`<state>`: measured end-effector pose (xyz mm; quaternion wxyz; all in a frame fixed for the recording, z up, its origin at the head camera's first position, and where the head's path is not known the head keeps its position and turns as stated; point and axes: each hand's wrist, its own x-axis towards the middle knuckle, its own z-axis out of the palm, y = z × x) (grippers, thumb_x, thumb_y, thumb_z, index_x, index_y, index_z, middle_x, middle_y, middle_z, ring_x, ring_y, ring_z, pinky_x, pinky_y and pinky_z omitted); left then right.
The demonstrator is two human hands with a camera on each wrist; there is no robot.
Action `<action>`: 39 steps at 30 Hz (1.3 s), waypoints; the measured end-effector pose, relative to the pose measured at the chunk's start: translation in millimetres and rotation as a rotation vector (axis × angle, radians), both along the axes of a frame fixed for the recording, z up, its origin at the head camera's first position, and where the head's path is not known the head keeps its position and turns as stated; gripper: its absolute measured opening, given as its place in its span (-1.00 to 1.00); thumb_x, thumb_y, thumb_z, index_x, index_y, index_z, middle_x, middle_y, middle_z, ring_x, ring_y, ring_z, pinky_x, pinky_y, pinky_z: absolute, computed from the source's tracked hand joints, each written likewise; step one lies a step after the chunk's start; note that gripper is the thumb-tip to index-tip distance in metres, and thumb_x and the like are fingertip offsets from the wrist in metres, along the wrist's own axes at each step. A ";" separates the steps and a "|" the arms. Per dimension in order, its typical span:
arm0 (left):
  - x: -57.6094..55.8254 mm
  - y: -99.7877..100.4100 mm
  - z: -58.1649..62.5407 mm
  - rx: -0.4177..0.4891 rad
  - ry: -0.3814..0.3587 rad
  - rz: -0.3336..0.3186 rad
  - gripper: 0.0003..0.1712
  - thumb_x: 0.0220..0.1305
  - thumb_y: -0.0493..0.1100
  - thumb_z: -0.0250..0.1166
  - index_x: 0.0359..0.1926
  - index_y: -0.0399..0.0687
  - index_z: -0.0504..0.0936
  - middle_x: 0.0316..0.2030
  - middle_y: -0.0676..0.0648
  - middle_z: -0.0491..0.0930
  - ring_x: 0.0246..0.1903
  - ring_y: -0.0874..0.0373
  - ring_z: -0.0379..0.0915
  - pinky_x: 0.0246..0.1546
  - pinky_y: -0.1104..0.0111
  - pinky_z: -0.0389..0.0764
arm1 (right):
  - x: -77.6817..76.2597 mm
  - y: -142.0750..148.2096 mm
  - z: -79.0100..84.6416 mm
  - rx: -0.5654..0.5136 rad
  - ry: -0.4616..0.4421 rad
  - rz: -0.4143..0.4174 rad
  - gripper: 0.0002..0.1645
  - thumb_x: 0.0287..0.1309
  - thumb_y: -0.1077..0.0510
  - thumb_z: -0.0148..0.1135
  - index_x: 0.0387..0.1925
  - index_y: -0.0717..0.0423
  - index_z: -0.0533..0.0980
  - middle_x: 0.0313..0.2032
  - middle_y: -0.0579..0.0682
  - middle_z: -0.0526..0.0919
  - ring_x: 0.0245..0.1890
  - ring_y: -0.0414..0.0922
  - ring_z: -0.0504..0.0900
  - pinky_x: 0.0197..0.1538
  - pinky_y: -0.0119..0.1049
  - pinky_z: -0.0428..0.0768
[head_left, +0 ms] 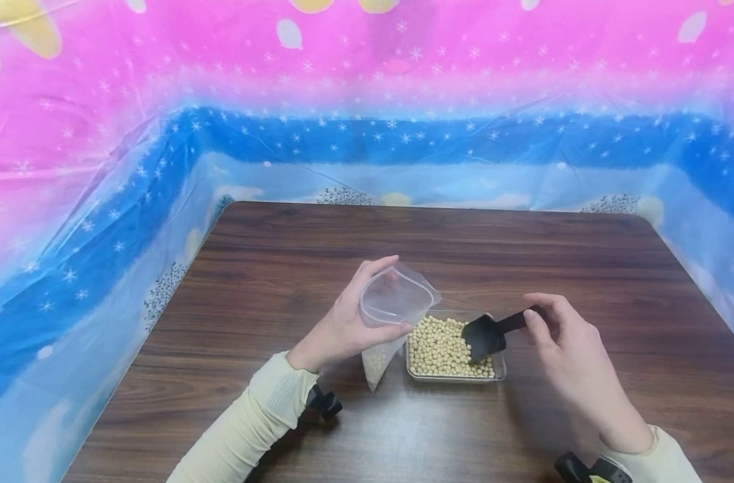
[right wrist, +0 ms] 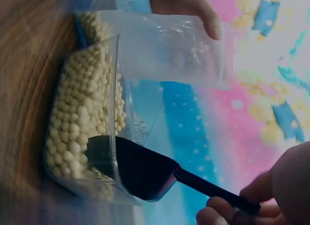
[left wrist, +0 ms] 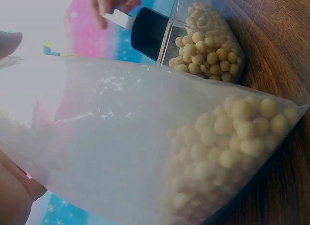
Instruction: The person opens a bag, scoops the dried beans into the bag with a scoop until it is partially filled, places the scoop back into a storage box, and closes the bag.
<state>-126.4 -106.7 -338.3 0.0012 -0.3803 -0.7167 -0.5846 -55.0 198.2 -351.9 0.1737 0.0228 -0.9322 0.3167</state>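
Note:
My left hand [head_left: 345, 320] grips a translucent plastic bag [head_left: 397, 295] near its top, thumb and fingers spreading the mouth apart. Pale round beans [left wrist: 232, 137] fill the bag's bottom corner. Just right of the bag stands a clear rectangular container [head_left: 457, 379] with many more of these beans [right wrist: 77, 113] in it. In my right hand [head_left: 575, 362] is the handle of a black scoop [head_left: 483, 337], pinched between thumb and fingers. The scoop's blade tilts down into the beans at the container's right side, its tip buried among them in the right wrist view.
The dark wood-grain table [head_left: 270, 268] carries the container and extends away on all sides. A pink and blue patterned cloth [head_left: 367, 134] hangs behind and around the table's edges. Black wrist straps [head_left: 325, 402] sit at both sleeves.

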 end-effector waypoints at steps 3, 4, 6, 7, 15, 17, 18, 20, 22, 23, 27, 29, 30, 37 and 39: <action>0.8 0.0 0.7 0.005 -0.011 -0.002 -0.03 -0.01 -0.39 0.47 0.39 -0.19 0.17 0.06 -0.30 0.33 0.07 -0.24 0.34 -0.06 0.04 0.64 | -3.5 9.5 -7.2 -0.138 -0.138 0.034 -0.65 0.47 0.09 -0.06 0.12 0.19 0.42 -0.30 0.06 0.69 -0.36 -0.16 0.66 -0.34 -0.41 0.59; 0.8 0.0 0.6 0.007 -0.015 -0.004 -0.03 -0.01 -0.39 0.47 0.39 -0.18 0.17 0.06 -0.30 0.33 0.07 -0.24 0.34 -0.06 0.03 0.64 | -5.2 12.3 -10.3 -0.181 -0.170 0.041 -0.66 0.47 0.10 -0.07 0.11 0.22 0.42 -0.31 0.09 0.68 -0.38 -0.16 0.66 -0.34 -0.40 0.60; 0.9 0.0 0.7 0.013 -0.015 -0.008 -0.03 -0.01 -0.40 0.47 0.39 -0.19 0.17 0.06 -0.31 0.33 0.07 -0.25 0.34 -0.06 0.02 0.64 | -9.4 16.6 -17.9 -0.278 -0.219 0.059 -0.67 0.47 0.16 -0.08 0.09 0.31 0.39 -0.29 0.18 0.66 -0.40 -0.16 0.66 -0.32 -0.36 0.65; 0.8 -0.1 0.7 0.013 -0.014 -0.008 -0.03 -0.01 -0.40 0.47 0.39 -0.19 0.17 0.06 -0.31 0.33 0.07 -0.25 0.34 -0.06 0.01 0.63 | -11.4 18.1 -21.4 -0.338 -0.247 0.062 -0.67 0.47 0.18 -0.09 0.10 0.34 0.37 -0.29 0.21 0.65 -0.40 -0.16 0.65 -0.31 -0.34 0.66; -15.5 -1.0 -29.6 -0.010 0.018 0.011 0.05 0.00 -0.22 0.53 0.44 0.20 0.14 0.12 -0.06 0.34 0.08 -0.02 0.37 -0.06 0.16 0.65 | -23.7 29.9 -47.3 -0.631 -0.423 0.065 -0.63 0.47 0.23 -0.15 0.17 0.42 0.23 -0.31 0.11 0.64 -0.42 -0.21 0.63 -0.30 -0.30 0.65; -15.6 -1.1 -31.5 -0.011 0.019 0.010 0.04 0.01 -0.19 0.53 0.44 0.24 0.13 0.12 -0.03 0.34 0.08 0.02 0.38 -0.08 0.21 0.66 | -25.3 32.3 -52.6 -0.653 -0.456 0.063 -0.61 0.48 0.22 -0.17 0.19 0.40 0.22 -0.32 0.08 0.64 -0.42 -0.22 0.62 -0.34 -0.32 0.62; -15.6 -1.2 -31.9 -0.010 0.013 0.009 0.04 0.01 -0.18 0.53 0.44 0.25 0.13 0.12 -0.03 0.34 0.08 0.02 0.38 -0.09 0.22 0.66 | -26.0 33.4 -54.7 -0.662 -0.471 0.062 -0.61 0.49 0.22 -0.17 0.19 0.39 0.21 -0.32 0.07 0.64 -0.41 -0.22 0.62 -0.35 -0.33 0.60; -16.0 -1.4 -32.2 -0.007 0.004 0.003 0.04 0.02 -0.17 0.53 0.44 0.26 0.13 0.13 -0.04 0.34 0.08 0.01 0.38 -0.10 0.24 0.67 | -27.3 35.3 -57.1 -0.687 -0.485 0.064 -0.61 0.49 0.20 -0.17 0.20 0.38 0.20 -0.30 0.05 0.64 -0.40 -0.21 0.61 -0.35 -0.33 0.60; -16.7 -1.2 -31.9 -0.003 0.000 -0.002 0.04 0.02 -0.18 0.53 0.44 0.27 0.13 0.14 -0.05 0.33 0.08 0.00 0.38 -0.10 0.25 0.67 | -28.2 37.4 -57.0 -0.712 -0.479 0.073 -0.60 0.50 0.17 -0.16 0.19 0.37 0.21 -0.29 0.04 0.64 -0.40 -0.20 0.61 -0.35 -0.32 0.61; -17.1 -1.2 -31.5 0.001 -0.001 -0.004 0.04 0.01 -0.18 0.53 0.44 0.27 0.13 0.14 -0.06 0.33 0.08 -0.01 0.38 -0.10 0.25 0.67 | -28.5 38.7 -56.1 -0.721 -0.472 0.079 -0.61 0.50 0.15 -0.15 0.18 0.34 0.23 -0.28 0.02 0.65 -0.40 -0.20 0.61 -0.35 -0.32 0.61; -17.8 -1.2 -30.5 0.004 0.007 -0.005 0.06 0.00 -0.21 0.53 0.44 0.28 0.13 0.13 -0.05 0.33 0.08 0.00 0.38 -0.09 0.24 0.66 | -27.0 43.4 -48.3 -0.820 -0.419 0.105 -0.68 0.48 0.08 -0.07 0.09 0.19 0.33 -0.30 -0.03 0.67 -0.40 -0.21 0.61 -0.33 -0.34 0.60; -17.7 -1.4 -30.4 0.002 0.009 -0.002 0.06 -0.01 -0.21 0.54 0.44 0.28 0.13 0.14 -0.03 0.33 0.09 0.01 0.37 -0.08 0.24 0.66 | -25.1 45.0 -42.4 -0.909 -0.388 0.127 -0.73 0.45 0.06 0.00 0.04 0.12 0.38 -0.33 -0.05 0.68 -0.40 -0.21 0.61 -0.33 -0.36 0.59; -17.7 -1.4 -30.6 0.001 0.006 -0.002 0.06 0.00 -0.21 0.54 0.44 0.28 0.13 0.14 -0.02 0.32 0.09 0.02 0.37 -0.09 0.24 0.66 | -23.9 45.4 -39.0 -0.966 -0.370 0.138 -0.74 0.44 0.06 0.03 0.03 0.10 0.40 -0.34 -0.05 0.68 -0.40 -0.20 0.62 -0.33 -0.37 0.59; -16.9 -1.4 -31.1 0.000 -0.001 -0.001 0.05 0.00 -0.20 0.53 0.44 0.27 0.13 0.16 -0.02 0.32 0.09 0.02 0.37 -0.10 0.26 0.67 | -17.9 44.2 -12.0 -1.230 -0.203 0.256 -0.78 0.40 0.16 0.07 0.01 0.12 0.48 -0.34 0.01 0.69 -0.41 -0.18 0.62 -0.33 -0.39 0.59; -16.9 -1.7 -31.4 0.001 -0.003 -0.004 0.05 0.00 -0.20 0.53 0.44 0.27 0.13 0.15 -0.02 0.33 0.09 0.02 0.37 -0.10 0.25 0.67 | -17.7 41.3 -4.4 -1.248 -0.155 0.300 -0.77 0.41 0.20 0.04 0.02 0.15 0.48 -0.33 0.04 0.69 -0.41 -0.16 0.62 -0.33 -0.38 0.59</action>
